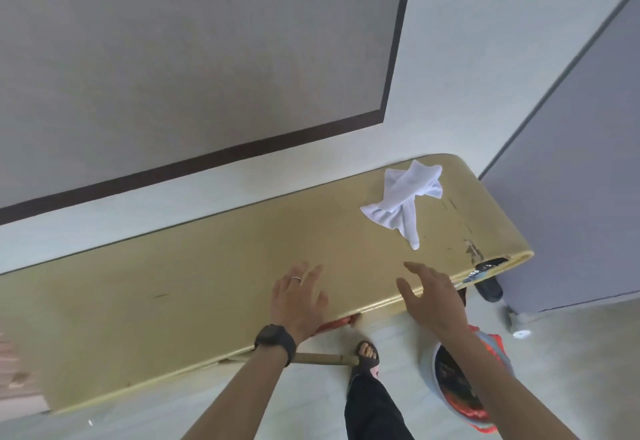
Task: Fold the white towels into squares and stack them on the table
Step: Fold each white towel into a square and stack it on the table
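Here, one crumpled towel [403, 200] waits unfolded.
Soft and light, it should lift by a corner; left hand [298, 297] and right hand [431, 296] hover, fingers [412, 268] wide, over the bench [173, 301].

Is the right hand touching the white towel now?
Apart. The head view shows bare tabletop between the right hand and the white towel.

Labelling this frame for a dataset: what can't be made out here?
Head view:
- Basket contents: mostly hidden behind the right arm.
- White towel: crumpled, so one or several cannot be told.
- Object at the left edge: blurred and cut off by the frame.
- Dark thing at the table corner: too small to identify.
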